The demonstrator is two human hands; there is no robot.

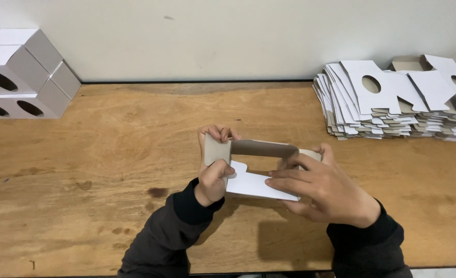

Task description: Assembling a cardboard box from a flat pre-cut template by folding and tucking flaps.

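Note:
A half-formed white cardboard box (253,183) with a grey-brown inside is held above the middle of the wooden table (109,154). My left hand (213,170) grips its left end, fingers curled over the top edge and thumb pressing an end flap. On the box's right end rests my right hand (323,190), its fingers stretched along the white front panel. Both arms wear dark sleeves.
Several folded white boxes with oval holes (19,74) are piled at the back left against the wall. A thick stack of flat die-cut box blanks (392,103) lies at the back right. The table's front edge runs just below my arms.

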